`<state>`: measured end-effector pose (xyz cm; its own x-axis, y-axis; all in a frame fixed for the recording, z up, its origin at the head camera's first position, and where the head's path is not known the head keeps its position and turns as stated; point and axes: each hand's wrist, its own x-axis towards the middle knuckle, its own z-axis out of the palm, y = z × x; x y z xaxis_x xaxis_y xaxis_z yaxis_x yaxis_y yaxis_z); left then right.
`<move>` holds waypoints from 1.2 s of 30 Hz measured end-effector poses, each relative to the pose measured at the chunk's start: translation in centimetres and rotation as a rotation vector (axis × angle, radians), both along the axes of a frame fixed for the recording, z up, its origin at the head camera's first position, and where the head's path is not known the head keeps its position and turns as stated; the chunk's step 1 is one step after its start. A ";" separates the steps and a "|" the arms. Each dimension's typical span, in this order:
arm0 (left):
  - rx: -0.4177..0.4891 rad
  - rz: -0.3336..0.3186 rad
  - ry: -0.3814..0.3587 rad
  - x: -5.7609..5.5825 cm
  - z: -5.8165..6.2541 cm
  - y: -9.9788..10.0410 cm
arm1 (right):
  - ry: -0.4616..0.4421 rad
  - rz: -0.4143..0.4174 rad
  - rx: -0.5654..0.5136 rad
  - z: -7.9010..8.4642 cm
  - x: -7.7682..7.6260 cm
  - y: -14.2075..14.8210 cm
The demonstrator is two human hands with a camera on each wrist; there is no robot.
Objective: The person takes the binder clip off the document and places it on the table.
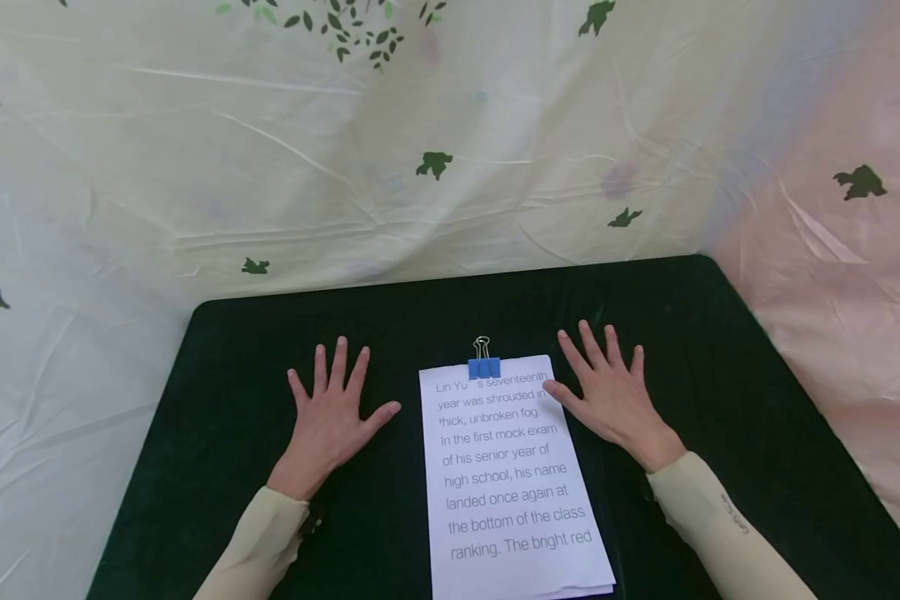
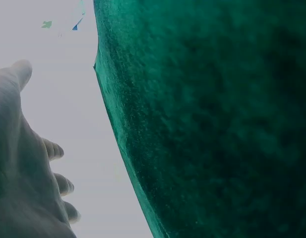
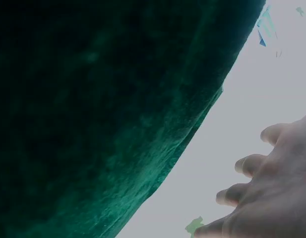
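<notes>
In the head view, my left hand (image 1: 333,425) is palm down left of a stack of printed sheets (image 1: 513,500), its fingers spread and straight. My right hand (image 1: 618,404) is spread likewise on the other side, its thumb tip overlapping the right edge of the paper. A blue binder clip (image 1: 484,367) with silver wire handles grips the top of the sheets. Both wrist views show pale background between the hand and the dark green cloth (image 2: 202,109), so each hand appears raised above it. Neither hand holds anything.
The dark green cloth covers a table (image 1: 195,467) with rounded far corners. Behind and at the sides hangs a pale curtain (image 1: 307,183) with green leaf and bird-like prints, pinkish on the right. The lower sheets show slightly offset at the stack's bottom right corner.
</notes>
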<state>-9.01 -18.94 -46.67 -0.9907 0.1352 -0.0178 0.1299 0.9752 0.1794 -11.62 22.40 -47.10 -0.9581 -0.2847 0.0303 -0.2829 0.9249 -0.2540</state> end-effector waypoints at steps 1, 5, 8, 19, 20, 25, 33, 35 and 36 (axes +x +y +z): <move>-0.003 0.001 0.000 0.0 0.1 0.0 | -0.002 0.001 -0.001 0.0 0.0 -0.1; 0.008 0.005 -0.002 -0.1 0.2 0.2 | -0.007 0.007 -0.001 0.1 -0.1 -0.4; 0.020 0.003 -0.005 -0.3 0.4 0.4 | -0.015 0.011 -0.005 0.2 -0.2 -0.6; 0.046 -0.016 -0.009 -0.5 0.6 1.5 | -0.037 0.022 -0.017 0.5 -0.4 -1.4; 0.047 -0.016 -0.016 -0.6 0.7 1.6 | -0.039 0.024 -0.018 0.5 -0.5 -1.5; 0.056 -0.028 -0.014 -0.8 0.6 2.2 | -0.053 0.031 -0.028 0.6 -0.6 -1.9; 0.126 -0.057 -0.020 -1.1 0.1 3.1 | -0.114 0.058 -0.061 0.6 -1.0 -2.5; 0.151 -0.060 -0.039 -1.2 0.0 3.2 | -0.143 0.062 -0.081 0.6 -1.2 -2.6; 0.159 -0.062 -0.048 -1.3 -0.1 3.3 | -0.157 0.063 -0.092 0.5 -1.2 -2.7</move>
<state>-10.27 -15.69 -46.77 -0.9789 0.2005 -0.0387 0.1759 0.9245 0.3381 -12.83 19.69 -46.58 -0.9334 -0.3476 -0.0894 -0.2900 0.8772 -0.3827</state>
